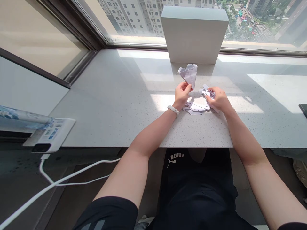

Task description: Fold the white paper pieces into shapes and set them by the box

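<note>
My left hand (182,93), with a white band on its wrist, pinches the narrow lower tip of a folded white paper fan (189,74) and holds it upright above the counter. To its right, my right hand (217,98) has thumb and fingers on a crumpled, folded white paper piece (205,92). Several flat folded papers (196,108) lie on the counter just below and between both hands. Part of the paper under my right hand is hidden by the fingers.
A pale box (193,38) stands upright against the window behind the papers. At the left edge lies a white power bank (54,134) with a white cable (59,181). A dark object (303,109) rests at the far right of the speckled counter (107,95).
</note>
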A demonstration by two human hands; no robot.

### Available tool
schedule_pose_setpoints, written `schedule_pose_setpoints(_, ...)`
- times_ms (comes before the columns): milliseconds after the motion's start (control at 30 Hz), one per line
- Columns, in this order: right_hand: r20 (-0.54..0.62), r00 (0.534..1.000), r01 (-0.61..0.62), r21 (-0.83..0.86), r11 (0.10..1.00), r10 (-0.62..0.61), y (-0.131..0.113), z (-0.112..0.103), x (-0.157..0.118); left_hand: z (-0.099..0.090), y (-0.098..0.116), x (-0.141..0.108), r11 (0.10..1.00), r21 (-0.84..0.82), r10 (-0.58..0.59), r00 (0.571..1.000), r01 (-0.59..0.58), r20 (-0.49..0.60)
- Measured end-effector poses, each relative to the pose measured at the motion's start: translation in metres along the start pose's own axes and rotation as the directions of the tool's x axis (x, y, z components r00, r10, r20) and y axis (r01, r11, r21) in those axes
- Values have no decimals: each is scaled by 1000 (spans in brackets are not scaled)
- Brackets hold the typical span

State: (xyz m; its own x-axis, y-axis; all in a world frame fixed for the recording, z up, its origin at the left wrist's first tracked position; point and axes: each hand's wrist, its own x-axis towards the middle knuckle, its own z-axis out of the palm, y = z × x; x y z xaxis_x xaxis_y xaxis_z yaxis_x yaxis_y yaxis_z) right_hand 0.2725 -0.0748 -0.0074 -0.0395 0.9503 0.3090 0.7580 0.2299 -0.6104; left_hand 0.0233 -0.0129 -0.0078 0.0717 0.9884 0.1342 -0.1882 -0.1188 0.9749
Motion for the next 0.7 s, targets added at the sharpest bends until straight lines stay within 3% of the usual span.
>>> schedule_pose_setpoints(133,-110,982,-140,129,982,155,-5,-7,5,1,4,-2,1000,0,-18,1000,18,5)
schedule_pose_setpoints(367,-265,937,-166,229,959,225,-2,-14,9,3,6,-3,999,-11,-31,1000,31,-4)
schedule_pose_setpoints(533,-210,943,-186,305,934,257,-1,-10,12,1,2,-1,1000,-2,-26,1000,26,-15)
schedule_pose_setpoints(700,-52,967,-215,349,912,248,-18,-4,8,3,-4,2,1000,-22,11,998,-12,-59)
